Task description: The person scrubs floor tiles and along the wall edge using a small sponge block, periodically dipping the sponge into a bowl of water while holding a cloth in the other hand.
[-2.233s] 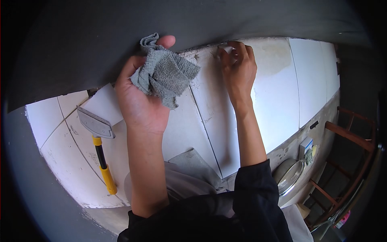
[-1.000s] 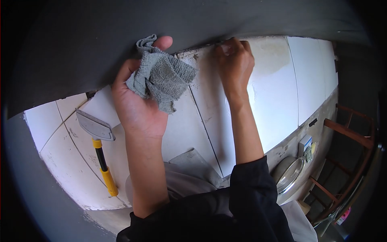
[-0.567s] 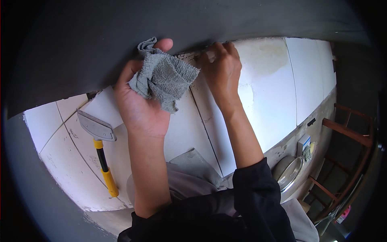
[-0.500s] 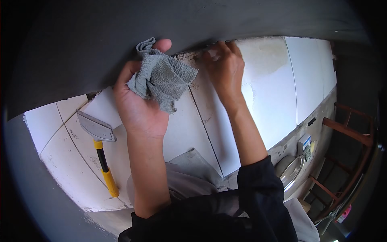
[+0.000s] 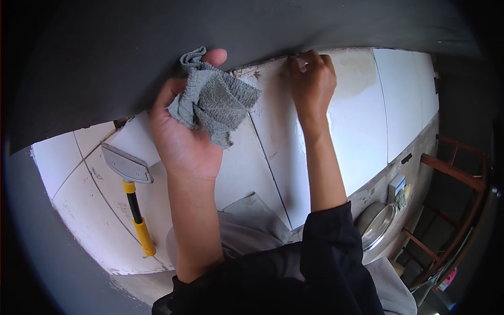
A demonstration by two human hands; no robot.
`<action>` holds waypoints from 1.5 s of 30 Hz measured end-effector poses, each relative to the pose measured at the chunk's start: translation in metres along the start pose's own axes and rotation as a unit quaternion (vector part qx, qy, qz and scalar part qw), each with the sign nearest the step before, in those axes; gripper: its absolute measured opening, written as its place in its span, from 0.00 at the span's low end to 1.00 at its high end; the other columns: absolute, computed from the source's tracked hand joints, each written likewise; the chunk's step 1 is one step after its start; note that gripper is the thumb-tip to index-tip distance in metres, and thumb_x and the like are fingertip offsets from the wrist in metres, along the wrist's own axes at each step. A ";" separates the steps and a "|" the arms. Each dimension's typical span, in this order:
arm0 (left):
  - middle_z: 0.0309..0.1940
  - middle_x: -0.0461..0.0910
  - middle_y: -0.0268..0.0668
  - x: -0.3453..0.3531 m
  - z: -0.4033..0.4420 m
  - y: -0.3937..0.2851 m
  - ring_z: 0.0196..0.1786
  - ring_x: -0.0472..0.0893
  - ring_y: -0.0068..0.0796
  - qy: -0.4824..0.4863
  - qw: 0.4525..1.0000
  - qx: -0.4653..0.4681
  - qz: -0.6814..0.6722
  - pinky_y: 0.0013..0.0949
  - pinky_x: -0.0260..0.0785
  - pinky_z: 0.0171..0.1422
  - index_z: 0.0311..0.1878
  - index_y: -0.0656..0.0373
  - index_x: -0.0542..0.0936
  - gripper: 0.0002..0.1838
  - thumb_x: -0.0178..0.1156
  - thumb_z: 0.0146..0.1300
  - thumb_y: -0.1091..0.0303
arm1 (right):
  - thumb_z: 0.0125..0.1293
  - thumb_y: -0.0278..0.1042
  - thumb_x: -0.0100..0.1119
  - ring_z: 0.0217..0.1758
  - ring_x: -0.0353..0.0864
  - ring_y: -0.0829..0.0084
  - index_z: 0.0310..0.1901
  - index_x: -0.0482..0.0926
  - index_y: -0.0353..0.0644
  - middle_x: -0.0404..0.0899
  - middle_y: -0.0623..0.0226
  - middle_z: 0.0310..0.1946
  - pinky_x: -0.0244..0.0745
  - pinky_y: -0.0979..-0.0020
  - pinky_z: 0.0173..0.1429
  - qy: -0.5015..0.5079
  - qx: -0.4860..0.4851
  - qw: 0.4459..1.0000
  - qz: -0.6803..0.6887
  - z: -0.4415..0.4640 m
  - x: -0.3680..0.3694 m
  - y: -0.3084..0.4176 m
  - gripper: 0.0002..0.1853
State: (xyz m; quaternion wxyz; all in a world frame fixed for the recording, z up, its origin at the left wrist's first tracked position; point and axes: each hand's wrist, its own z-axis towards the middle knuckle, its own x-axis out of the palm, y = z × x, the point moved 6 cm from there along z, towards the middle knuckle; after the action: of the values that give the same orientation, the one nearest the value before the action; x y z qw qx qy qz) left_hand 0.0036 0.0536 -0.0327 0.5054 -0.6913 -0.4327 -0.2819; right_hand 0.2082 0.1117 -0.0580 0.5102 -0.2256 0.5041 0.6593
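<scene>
My left hand (image 5: 186, 149) is closed around a crumpled grey-green cloth (image 5: 212, 97), its palm turned up and one fingertip showing above the cloth. My right hand (image 5: 314, 86) is pinched shut at the seam where the white tiles (image 5: 357, 121) meet the dark wall (image 5: 262, 31). A small whitish bit shows between its fingers, too little to name. Brownish dirt and crumbs lie along the seam between my hands. On the tile by the right hand is a damp-looking beige stain (image 5: 354, 73).
A scraper with a yellow and black handle (image 5: 135, 207) lies on the tiles at left. Near my knees is a grey cloth (image 5: 257, 212). To the right are a metal basin (image 5: 378, 228), a small blue-and-white box (image 5: 396, 186) and a reddish-brown rack (image 5: 454, 173).
My right hand has slid to the right along the seam, still pinched, uncovering more of the dirty edge. My left hand and its cloth have barely moved.
</scene>
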 end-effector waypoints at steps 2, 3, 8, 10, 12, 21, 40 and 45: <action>0.49 0.82 0.34 -0.001 0.001 0.001 0.48 0.77 0.24 -0.027 0.999 0.004 0.036 0.47 0.60 0.69 0.56 0.58 0.79 0.23 0.38 0.74 0.57 | 0.54 0.30 0.68 0.35 0.81 0.57 0.36 0.84 0.39 0.80 0.56 0.33 0.78 0.61 0.42 0.014 -0.039 0.999 -0.009 -0.011 0.002 0.018 0.08; 0.49 0.82 0.33 -0.001 0.001 0.002 0.48 0.77 0.24 -0.039 0.998 0.004 0.039 0.47 0.61 0.69 0.56 0.58 0.79 0.23 0.38 0.74 0.57 | 0.54 0.30 0.68 0.38 0.81 0.56 0.36 0.84 0.40 0.80 0.55 0.33 0.77 0.60 0.44 0.030 -0.037 0.999 0.022 -0.018 0.004 0.027 0.08; 0.50 0.82 0.33 -0.002 -0.001 -0.002 0.48 0.77 0.24 0.037 0.998 0.015 0.038 0.49 0.60 0.69 0.56 0.57 0.79 0.22 0.39 0.74 0.57 | 0.54 0.31 0.69 0.38 0.81 0.55 0.37 0.84 0.39 0.81 0.55 0.35 0.77 0.59 0.44 0.037 -0.006 0.999 0.009 0.002 0.000 -0.003 0.09; 0.50 0.82 0.34 0.002 -0.001 -0.002 0.49 0.77 0.24 0.046 0.998 0.023 0.039 0.50 0.59 0.70 0.56 0.56 0.79 0.22 0.39 0.74 0.57 | 0.54 0.32 0.69 0.37 0.81 0.56 0.36 0.84 0.40 0.80 0.55 0.34 0.77 0.60 0.43 0.012 -0.023 1.000 0.014 0.000 -0.001 0.003 0.09; 0.52 0.82 0.34 -0.003 0.003 -0.001 0.50 0.76 0.24 0.055 0.998 0.010 0.041 0.51 0.58 0.70 0.57 0.55 0.78 0.21 0.39 0.75 0.57 | 0.53 0.32 0.69 0.35 0.81 0.56 0.36 0.84 0.40 0.80 0.55 0.33 0.77 0.60 0.42 -0.012 -0.073 0.997 0.010 -0.012 0.000 0.021 0.09; 0.49 0.82 0.35 -0.001 0.001 0.001 0.48 0.77 0.25 -0.044 0.998 0.016 0.046 0.50 0.57 0.72 0.56 0.56 0.79 0.22 0.38 0.75 0.57 | 0.54 0.30 0.69 0.39 0.81 0.55 0.37 0.85 0.40 0.80 0.55 0.33 0.77 0.59 0.45 0.026 -0.053 0.998 0.011 -0.013 0.003 0.024 0.08; 0.51 0.83 0.33 0.002 0.001 0.000 0.50 0.77 0.24 0.091 0.996 0.012 0.022 0.50 0.58 0.71 0.57 0.55 0.79 0.22 0.38 0.74 0.57 | 0.53 0.30 0.71 0.32 0.80 0.59 0.35 0.85 0.40 0.80 0.57 0.32 0.77 0.61 0.41 0.028 -0.042 0.998 0.033 -0.008 0.005 0.017 0.08; 0.52 0.83 0.33 0.001 0.001 -0.001 0.50 0.77 0.24 0.074 0.997 0.016 0.034 0.50 0.58 0.71 0.57 0.55 0.79 0.22 0.38 0.74 0.57 | 0.53 0.32 0.71 0.33 0.81 0.59 0.35 0.85 0.42 0.81 0.57 0.36 0.78 0.62 0.41 0.057 -0.062 0.996 0.031 -0.004 0.001 0.010 0.09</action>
State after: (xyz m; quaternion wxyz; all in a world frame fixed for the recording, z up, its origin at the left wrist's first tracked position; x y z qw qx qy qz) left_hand 0.0033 0.0547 -0.0313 0.5559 -0.6752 -0.3747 -0.3076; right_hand 0.1982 0.1086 -0.0557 0.4448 -0.2778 0.4974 0.6911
